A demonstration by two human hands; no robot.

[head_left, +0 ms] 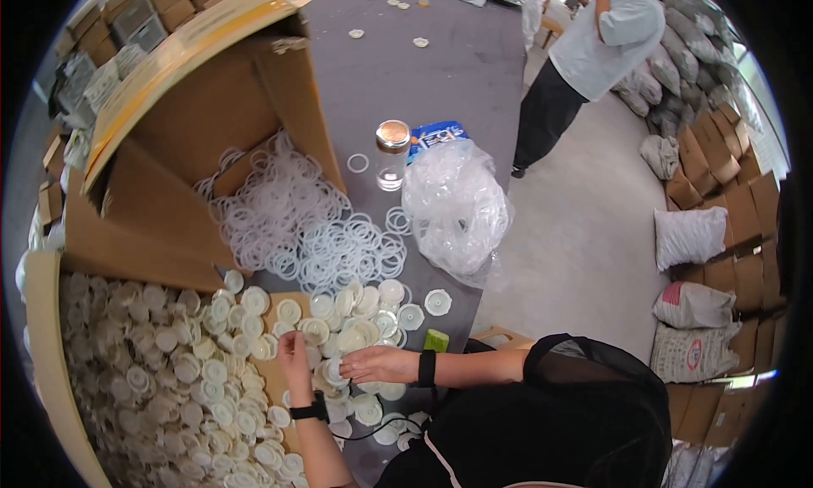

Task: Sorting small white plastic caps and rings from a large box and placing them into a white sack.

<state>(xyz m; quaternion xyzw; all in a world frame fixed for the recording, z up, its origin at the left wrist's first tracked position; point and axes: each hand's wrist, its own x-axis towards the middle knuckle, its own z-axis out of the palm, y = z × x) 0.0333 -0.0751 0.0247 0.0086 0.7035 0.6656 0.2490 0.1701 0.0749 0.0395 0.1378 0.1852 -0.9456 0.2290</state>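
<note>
L hand (295, 359), R hand (370, 365): grips can't be told | many lids (213, 371) + rings (349, 251) are left | done amt isn't shown

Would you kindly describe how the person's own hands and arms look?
The left hand and right hand are bare, without gloves. Each wrist wears a black band. A loose, partly sheer black sleeve covers the upper right arm; no left sleeve shows. A thin dark cable lies near the left wrist.
</note>
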